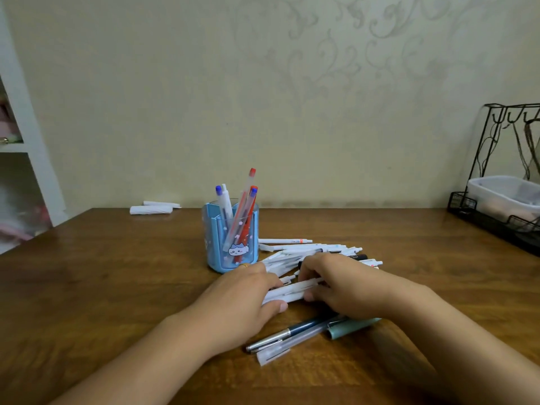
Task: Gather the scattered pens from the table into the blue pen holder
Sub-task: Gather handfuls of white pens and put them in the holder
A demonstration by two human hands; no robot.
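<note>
The blue pen holder [230,238] stands upright at the table's middle, with several red, blue and white pens in it. To its right lies a heap of white pens [309,249]. My left hand [242,293] and my right hand [344,285] meet just in front of the heap, both closed on a small bundle of white pens [292,290] held between them, low over the table. Nearer to me lie a dark blue pen [280,336], a clear capped pen [273,354] and a teal pen [350,327], partly under my right wrist.
The wooden table [117,287] reaches back to a wall. Two rolled white papers [152,209] lie at the back left. A black wire rack [502,182] with a white plastic tub stands at the back right. A white shelf unit is at the far left.
</note>
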